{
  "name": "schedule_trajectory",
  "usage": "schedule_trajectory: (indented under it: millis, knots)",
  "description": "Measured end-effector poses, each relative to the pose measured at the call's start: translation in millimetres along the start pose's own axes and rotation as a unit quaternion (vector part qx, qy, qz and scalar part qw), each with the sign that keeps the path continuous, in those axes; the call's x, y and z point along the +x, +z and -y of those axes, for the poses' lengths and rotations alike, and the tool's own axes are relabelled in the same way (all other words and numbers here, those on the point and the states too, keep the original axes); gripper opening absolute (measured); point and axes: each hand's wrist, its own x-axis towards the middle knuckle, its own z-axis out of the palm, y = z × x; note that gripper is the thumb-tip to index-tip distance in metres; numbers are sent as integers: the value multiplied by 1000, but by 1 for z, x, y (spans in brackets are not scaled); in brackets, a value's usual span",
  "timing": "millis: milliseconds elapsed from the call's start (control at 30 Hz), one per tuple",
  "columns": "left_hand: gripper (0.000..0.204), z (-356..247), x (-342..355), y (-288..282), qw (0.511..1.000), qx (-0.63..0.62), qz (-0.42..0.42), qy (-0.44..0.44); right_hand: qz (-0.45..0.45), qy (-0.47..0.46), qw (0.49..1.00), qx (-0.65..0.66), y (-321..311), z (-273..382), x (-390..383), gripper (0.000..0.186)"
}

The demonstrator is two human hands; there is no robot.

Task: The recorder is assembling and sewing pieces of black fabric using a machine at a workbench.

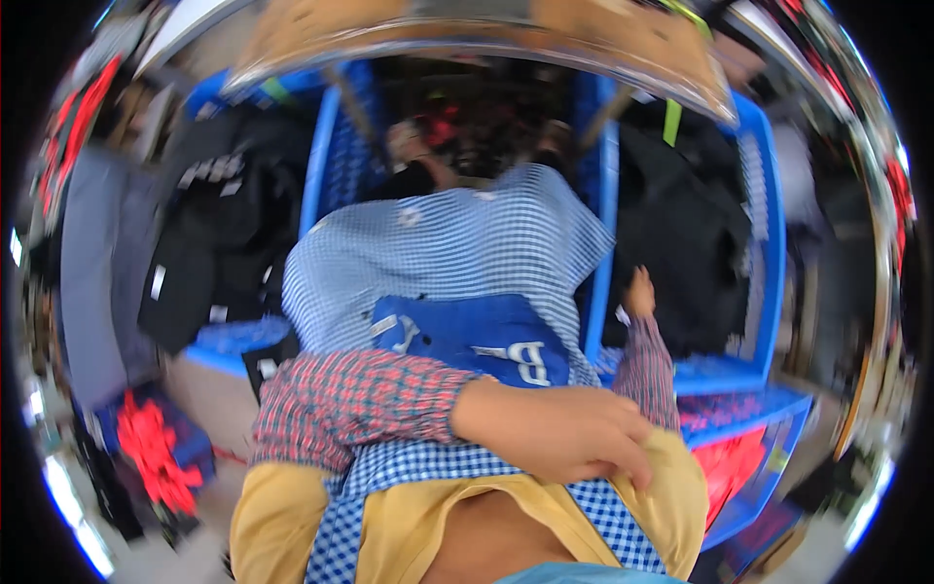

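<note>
My left arm, in a plaid sleeve cover, lies across my chest. My left hand [555,428] is beside the yellow sleeve [671,467] of my right upper arm, its fingers loosely bent and apart, with nothing visible in them. My right arm reaches down to the right. At the near left part of the right blue crate [775,243], my right hand [640,292] has its fingers stretched out over black garments [681,214]. Whether it touches the cloth is hard to tell. A blue checked apron [438,243] with a dark blue pocket [467,336] covers my lap.
A wooden tabletop [467,34] juts in above my knees. Another blue crate [321,156] at left holds black garments [233,204]. Red cloth [725,472] fills a lower crate at right; a red bundle [156,453] sits at lower left. Grey fabric [102,273] hangs farther left.
</note>
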Motion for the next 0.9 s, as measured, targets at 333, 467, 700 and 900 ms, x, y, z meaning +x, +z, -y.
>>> schedule_trajectory:
  millis: [333, 467, 700, 900]
  knots:
    - [17, -11, -62, -37, 989, 39, -97, 105, -101, -141, 985, 6, 1, 3, 1, 56]
    - [21, 14, -199, -101, 849, 55, -476, -222, -124, -279, 945, 120, -41, 38, -6, 43]
    - [50, 42, -492, -116, 434, 94, -810, -384, -149, -217, 963, 48, -64, 59, -32, 46]
    - [56, 35, -550, -115, 421, 24, -778, -466, -152, -201, 966, -58, -67, 36, -38, 46]
